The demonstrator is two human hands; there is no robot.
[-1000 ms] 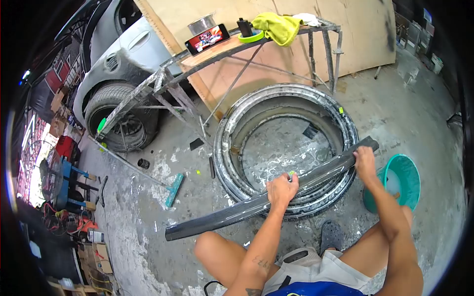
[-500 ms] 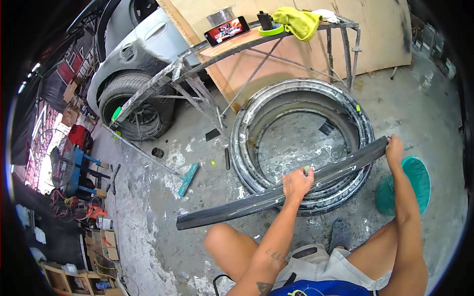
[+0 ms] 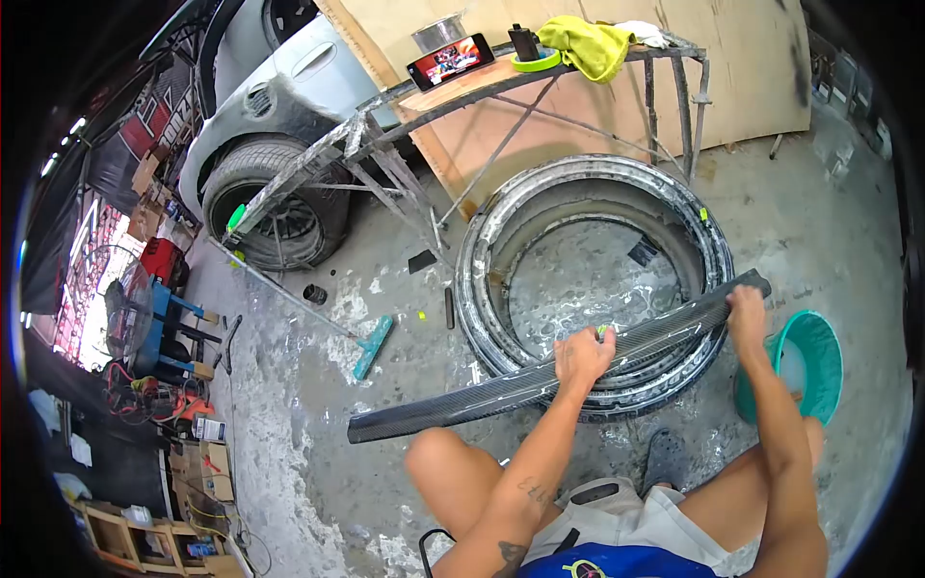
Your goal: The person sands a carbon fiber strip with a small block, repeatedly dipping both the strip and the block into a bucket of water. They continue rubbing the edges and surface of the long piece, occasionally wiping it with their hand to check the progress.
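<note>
A long, dark, wet-looking carbon-fibre panel lies slantwise across the near side of a stack of tyres. Near the panel's middle, my left hand is closed around it, with a small yellow-green piece by the thumb. My right hand presses on the panel close to its far right end, fingers curled over the surface. Whatever may be under those fingers is hidden. Beside my right forearm stands a green bucket with pale liquid inside.
A teal-headed squeegee leans toward a metal trestle. On the trestle are a phone, a roll of green tape and a yellow cloth. Behind it is a car. A fan stands left.
My right hand has slid down and left along the panel, away from its end tip. My left hand keeps its hold, and the panel stays nearly in place. The view has shifted slightly.
</note>
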